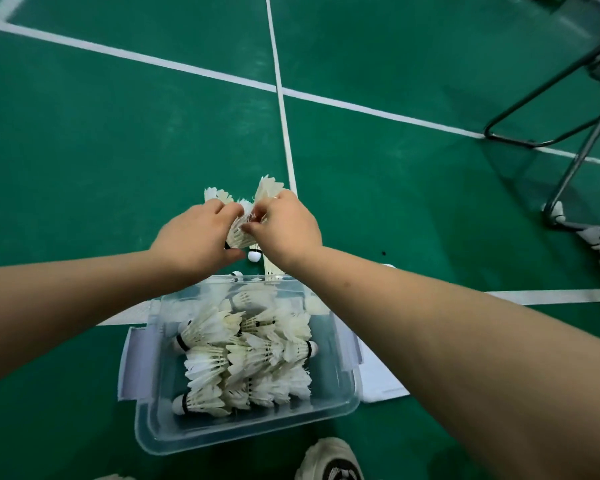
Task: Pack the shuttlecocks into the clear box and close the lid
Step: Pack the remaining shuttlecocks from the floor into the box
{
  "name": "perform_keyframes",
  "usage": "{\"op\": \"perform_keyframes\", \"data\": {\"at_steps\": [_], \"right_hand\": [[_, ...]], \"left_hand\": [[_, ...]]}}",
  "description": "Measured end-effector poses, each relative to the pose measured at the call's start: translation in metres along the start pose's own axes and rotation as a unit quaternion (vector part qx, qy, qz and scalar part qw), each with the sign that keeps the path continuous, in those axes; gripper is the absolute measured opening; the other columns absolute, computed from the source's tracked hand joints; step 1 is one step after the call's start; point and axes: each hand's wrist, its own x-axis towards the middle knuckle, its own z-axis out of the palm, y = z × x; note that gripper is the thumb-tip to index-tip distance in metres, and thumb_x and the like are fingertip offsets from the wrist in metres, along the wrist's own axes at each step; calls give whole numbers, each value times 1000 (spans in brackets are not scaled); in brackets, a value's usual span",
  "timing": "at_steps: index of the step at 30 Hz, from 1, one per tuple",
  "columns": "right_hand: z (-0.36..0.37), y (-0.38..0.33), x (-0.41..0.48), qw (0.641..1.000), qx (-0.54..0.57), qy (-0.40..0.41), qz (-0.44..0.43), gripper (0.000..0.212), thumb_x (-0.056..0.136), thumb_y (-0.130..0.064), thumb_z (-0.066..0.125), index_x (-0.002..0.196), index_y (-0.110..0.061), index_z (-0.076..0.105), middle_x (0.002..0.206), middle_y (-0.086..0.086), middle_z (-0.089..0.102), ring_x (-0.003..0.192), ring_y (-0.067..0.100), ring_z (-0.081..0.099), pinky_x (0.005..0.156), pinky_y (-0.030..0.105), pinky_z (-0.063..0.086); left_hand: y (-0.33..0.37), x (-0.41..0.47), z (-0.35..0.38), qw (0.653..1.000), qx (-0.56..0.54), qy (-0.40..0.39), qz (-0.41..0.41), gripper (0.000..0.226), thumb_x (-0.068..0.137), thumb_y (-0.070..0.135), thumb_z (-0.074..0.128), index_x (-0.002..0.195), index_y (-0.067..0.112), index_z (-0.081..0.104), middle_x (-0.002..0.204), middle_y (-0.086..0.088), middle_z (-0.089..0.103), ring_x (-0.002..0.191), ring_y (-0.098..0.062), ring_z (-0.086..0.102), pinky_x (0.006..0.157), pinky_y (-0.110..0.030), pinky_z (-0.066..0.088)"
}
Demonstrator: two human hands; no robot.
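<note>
Mid-frame, left hand [196, 237] and right hand [284, 230] both pinch shuttlecocks [239, 233]; gathering step. Next, I'd say: drop them into the box [340, 407] below.

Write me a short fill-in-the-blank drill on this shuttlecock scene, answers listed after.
1. The clear plastic box stands on a ____ court floor.
2. The white feather shuttlecocks inside it lie on their ____.
3. Both hands, left hand and right hand, gather shuttlecocks ____ the box's far rim.

Answers: green; sides; beyond
</note>
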Motion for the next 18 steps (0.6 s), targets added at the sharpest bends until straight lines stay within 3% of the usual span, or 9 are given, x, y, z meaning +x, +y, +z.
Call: {"op": "perform_keyframes", "data": {"at_steps": [4,10,18], "right_hand": [[-6,6,-17,1000,-17,-2,-1,20,88,-29,53,101,-20,66,109,9,48,93,31,58,66,30,38],[-26,17,-37,1000,-21,-5,8,21,89,-25,49,102,-19,65,113,10,49,96,31,57,69,31,39],[-25,39,-73,999,-30,-21,32,19,86,-21,49,96,-21,66,109,9,51,94,32,58,67,29,36]], "left_hand": [[16,-2,3,1000,3,5,28,48,78,41,65,117,20,46,111,-7,53,101,-27,53,74,-40,49],[39,-7,6,998,12,3,54,51,79,38,65,120,20,43,110,-7,52,97,-28,53,69,-36,43],[72,-26,13,995,16,-84,50,46,86,40,56,124,20,40,120,-6,49,99,-29,56,70,-34,42]]}}
